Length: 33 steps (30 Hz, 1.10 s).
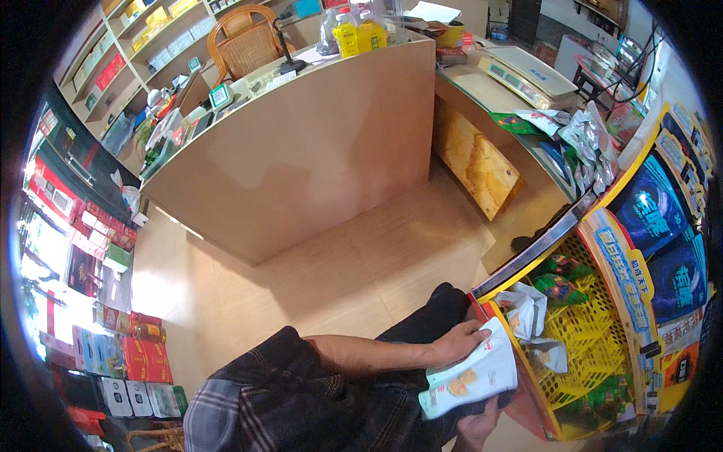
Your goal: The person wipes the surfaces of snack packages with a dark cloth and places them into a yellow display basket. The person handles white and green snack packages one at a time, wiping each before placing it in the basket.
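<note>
A white snack pouch (471, 370) with a printed picture of yellowish food lies across my lap, tilted toward the display rack. My left hand (458, 341) grips its upper edge, thumb on the front and fingers partly hidden. At its lower edge is my right hand (479, 425), fingers behind the pouch and out of sight. Right beside the pouch stands a yellow perforated basket (590, 342) in the rack. Crumpled white pouches (524, 311) sit at its near side, and green packets (562, 287) lie toward the back and at the bottom.
Blue bags (649, 206) hang on the rack at right. A glass-topped counter holds a weighing scale (528, 76) and a heap of bags (587, 144). Ahead stands a wooden desk (316, 147) with yellow bottles (358, 37). Boxed goods (146, 359) line the left side.
</note>
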Each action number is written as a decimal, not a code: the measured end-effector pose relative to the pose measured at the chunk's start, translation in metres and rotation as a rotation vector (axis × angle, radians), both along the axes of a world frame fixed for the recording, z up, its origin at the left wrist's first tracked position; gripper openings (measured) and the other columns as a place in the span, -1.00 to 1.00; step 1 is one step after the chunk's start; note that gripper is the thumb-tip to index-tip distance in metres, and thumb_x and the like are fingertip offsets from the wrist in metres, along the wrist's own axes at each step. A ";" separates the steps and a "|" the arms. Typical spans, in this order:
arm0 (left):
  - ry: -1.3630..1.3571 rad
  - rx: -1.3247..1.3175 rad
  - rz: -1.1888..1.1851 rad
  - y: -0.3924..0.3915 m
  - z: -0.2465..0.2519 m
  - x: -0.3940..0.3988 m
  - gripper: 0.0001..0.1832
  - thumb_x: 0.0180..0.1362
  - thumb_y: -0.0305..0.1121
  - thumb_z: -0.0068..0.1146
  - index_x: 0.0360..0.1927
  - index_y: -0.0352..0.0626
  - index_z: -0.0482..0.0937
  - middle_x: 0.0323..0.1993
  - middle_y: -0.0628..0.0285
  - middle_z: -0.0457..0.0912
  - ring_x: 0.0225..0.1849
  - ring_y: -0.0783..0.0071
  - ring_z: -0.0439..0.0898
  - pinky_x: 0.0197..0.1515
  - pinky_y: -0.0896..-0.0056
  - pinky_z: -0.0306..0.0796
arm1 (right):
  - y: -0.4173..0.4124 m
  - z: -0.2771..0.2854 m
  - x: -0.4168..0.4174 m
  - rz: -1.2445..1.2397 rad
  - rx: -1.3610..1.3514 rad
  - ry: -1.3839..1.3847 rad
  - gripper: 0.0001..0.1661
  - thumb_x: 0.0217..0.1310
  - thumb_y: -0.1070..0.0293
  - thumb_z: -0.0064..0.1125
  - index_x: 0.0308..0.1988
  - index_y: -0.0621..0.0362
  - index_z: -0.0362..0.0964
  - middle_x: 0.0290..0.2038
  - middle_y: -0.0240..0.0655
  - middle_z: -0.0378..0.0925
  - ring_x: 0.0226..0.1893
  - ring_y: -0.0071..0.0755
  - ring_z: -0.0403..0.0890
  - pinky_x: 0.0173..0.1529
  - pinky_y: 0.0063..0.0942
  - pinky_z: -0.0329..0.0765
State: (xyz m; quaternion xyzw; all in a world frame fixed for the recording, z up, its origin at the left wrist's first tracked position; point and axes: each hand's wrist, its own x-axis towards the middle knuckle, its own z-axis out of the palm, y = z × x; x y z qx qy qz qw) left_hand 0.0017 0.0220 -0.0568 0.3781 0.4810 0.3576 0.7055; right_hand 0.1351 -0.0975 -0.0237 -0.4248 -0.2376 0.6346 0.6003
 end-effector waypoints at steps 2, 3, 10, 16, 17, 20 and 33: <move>0.016 0.321 -0.044 0.000 -0.021 0.005 -0.58 0.39 -0.14 -0.06 0.11 -0.28 0.45 -0.13 0.19 0.61 -0.14 0.50 0.56 -0.07 0.50 0.49 | 0.011 0.003 -0.006 0.043 0.153 -0.412 -0.26 0.41 -0.01 -0.13 0.33 0.30 0.06 0.28 -0.06 0.24 0.26 -0.11 0.32 0.33 -0.21 0.23; -0.745 -0.207 -0.103 -0.012 -0.063 0.021 -0.62 0.40 -0.21 -0.08 0.13 -0.28 0.44 0.01 0.19 0.55 -0.03 0.54 0.51 -0.01 0.50 0.49 | 0.019 0.005 -0.015 0.080 0.243 -0.591 -0.25 0.42 -0.05 -0.16 0.33 0.29 0.05 0.27 -0.09 0.25 0.27 -0.13 0.32 0.34 -0.22 0.22; -0.556 -0.283 -0.290 -0.046 -0.020 0.003 -0.61 0.38 -0.20 -0.03 0.12 -0.27 0.43 -0.03 0.19 0.55 -0.08 0.54 0.52 -0.06 0.48 0.50 | 0.074 0.011 -0.008 -0.037 -0.165 -0.578 -0.21 0.38 -0.12 -0.10 0.31 0.29 0.10 0.24 -0.10 0.29 0.21 -0.18 0.36 0.30 -0.28 0.26; -0.465 -0.249 -0.253 -0.042 -0.011 -0.015 -0.61 0.36 -0.18 0.00 0.11 -0.26 0.42 -0.07 0.19 0.55 -0.12 0.53 0.53 -0.10 0.47 0.51 | 0.040 0.005 -0.044 0.038 -0.004 -0.311 -0.31 0.36 -0.02 -0.02 0.20 0.35 0.25 0.12 -0.16 0.42 0.09 -0.24 0.45 0.22 -0.33 0.32; -0.443 -0.228 -0.239 -0.036 -0.010 -0.016 -0.60 0.36 -0.18 0.01 0.10 -0.26 0.42 -0.07 0.19 0.55 -0.13 0.53 0.53 -0.10 0.47 0.51 | 0.027 -0.003 -0.048 0.016 -0.040 -0.269 -0.41 0.36 0.09 -0.04 0.17 0.35 0.30 0.10 -0.18 0.44 0.08 -0.25 0.46 0.20 -0.31 0.35; -0.418 -0.212 -0.197 -0.019 -0.020 -0.020 -0.60 0.35 -0.17 0.03 0.10 -0.26 0.42 -0.09 0.19 0.56 -0.15 0.53 0.54 -0.12 0.46 0.52 | 0.008 0.003 -0.053 0.193 0.120 -0.344 -0.52 0.30 0.23 0.04 0.12 0.28 0.37 0.07 -0.23 0.47 0.06 -0.27 0.47 0.21 -0.31 0.35; -0.362 -0.392 0.078 -0.024 -0.031 -0.006 -0.57 0.31 -0.14 0.12 0.08 -0.24 0.40 -0.17 0.19 0.56 -0.24 0.52 0.55 -0.20 0.43 0.54 | 0.102 0.020 -0.023 0.141 0.010 -0.506 -0.49 0.36 0.08 -0.01 0.06 0.29 0.42 -0.04 -0.23 0.54 -0.05 -0.42 0.51 0.07 -0.39 0.41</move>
